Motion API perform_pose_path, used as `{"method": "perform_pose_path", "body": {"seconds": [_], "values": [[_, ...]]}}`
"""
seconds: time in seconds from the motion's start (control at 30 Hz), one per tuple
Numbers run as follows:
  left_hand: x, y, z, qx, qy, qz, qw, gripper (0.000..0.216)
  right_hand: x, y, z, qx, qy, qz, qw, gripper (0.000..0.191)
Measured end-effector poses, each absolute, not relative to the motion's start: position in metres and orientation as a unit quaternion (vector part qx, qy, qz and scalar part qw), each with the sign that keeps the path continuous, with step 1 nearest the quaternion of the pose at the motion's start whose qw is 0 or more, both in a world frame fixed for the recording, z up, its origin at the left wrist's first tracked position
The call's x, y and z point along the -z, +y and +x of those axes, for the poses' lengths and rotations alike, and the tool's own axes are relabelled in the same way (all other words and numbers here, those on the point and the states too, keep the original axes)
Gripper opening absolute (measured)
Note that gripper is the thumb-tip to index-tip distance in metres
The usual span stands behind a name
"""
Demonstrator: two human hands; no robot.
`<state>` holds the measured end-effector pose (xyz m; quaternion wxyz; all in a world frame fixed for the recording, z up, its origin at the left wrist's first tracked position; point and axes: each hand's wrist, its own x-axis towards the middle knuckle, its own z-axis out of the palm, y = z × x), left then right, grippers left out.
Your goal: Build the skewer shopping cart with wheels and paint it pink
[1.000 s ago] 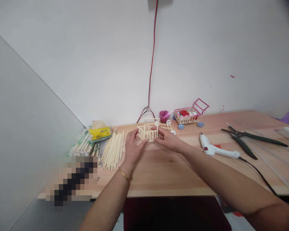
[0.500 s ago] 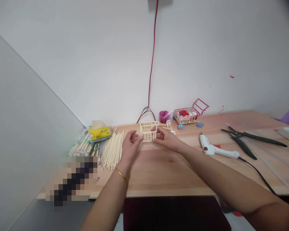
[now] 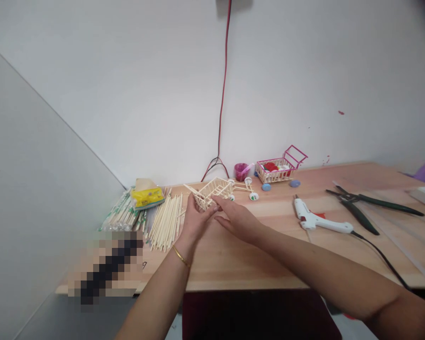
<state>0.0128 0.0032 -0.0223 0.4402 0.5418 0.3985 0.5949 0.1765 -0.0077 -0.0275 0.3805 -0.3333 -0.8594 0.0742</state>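
A small open basket built of pale wooden sticks [image 3: 212,190] is tilted above the wooden table [image 3: 255,255], with a loose stick jutting out at its left. My left hand [image 3: 195,221] cups it from below, fingers curled round its near corner. My right hand [image 3: 235,218] lies just right of it, fingers stretched toward the basket's lower edge and touching or almost touching it. Behind the basket sits a stick frame with white round wheels [image 3: 246,186].
Loose wooden sticks [image 3: 165,220] and wrapped bundles with a yellow pack [image 3: 146,196] lie at the left. A white glue gun [image 3: 318,221], dark pliers [image 3: 368,204], a pink-trimmed stick cart [image 3: 279,169], a small pink cup [image 3: 241,171] and blue caps lie to the right.
The basket went from upright between both hands to tilted in my left hand. My right hand let go of its top and dropped lower, fingers opening.
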Motion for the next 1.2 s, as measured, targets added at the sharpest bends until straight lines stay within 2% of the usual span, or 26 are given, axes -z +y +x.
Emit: {"method": "perform_pose_path", "body": {"seconds": [0.2,0.37,0.47,0.6,0.7,0.8,1.0,1.2], "values": [[0.022,0.003,0.012,-0.594,0.408,0.539,0.437,0.051,0.016,-0.013,0.176,-0.096,-0.855,-0.408,0.305,0.053],[0.022,0.005,0.008,-0.603,0.425,0.545,0.398,0.051,0.015,-0.014,0.178,-0.126,-0.851,-0.398,0.318,0.051],[0.024,0.01,0.002,-0.615,0.42,0.533,0.4,0.05,0.012,-0.012,0.183,-0.143,-0.833,-0.387,0.368,0.043],[0.022,0.013,-0.003,-0.628,0.394,0.512,0.434,0.048,-0.003,-0.008,0.195,-0.109,-0.753,-0.41,0.502,0.028],[0.018,0.013,-0.005,-0.634,0.368,0.511,0.449,0.052,-0.01,0.001,0.205,-0.115,-0.666,-0.443,0.59,0.024],[0.014,0.012,-0.006,-0.628,0.343,0.534,0.451,0.055,-0.007,0.015,0.213,-0.2,-0.605,-0.458,0.62,0.026],[0.011,0.01,-0.009,-0.603,0.315,0.574,0.456,0.061,0.005,0.03,0.217,-0.323,-0.607,-0.422,0.591,0.03],[0.011,0.009,-0.009,-0.584,0.313,0.585,0.468,0.069,0.006,0.027,0.217,-0.405,-0.662,-0.333,0.536,0.061]]}}
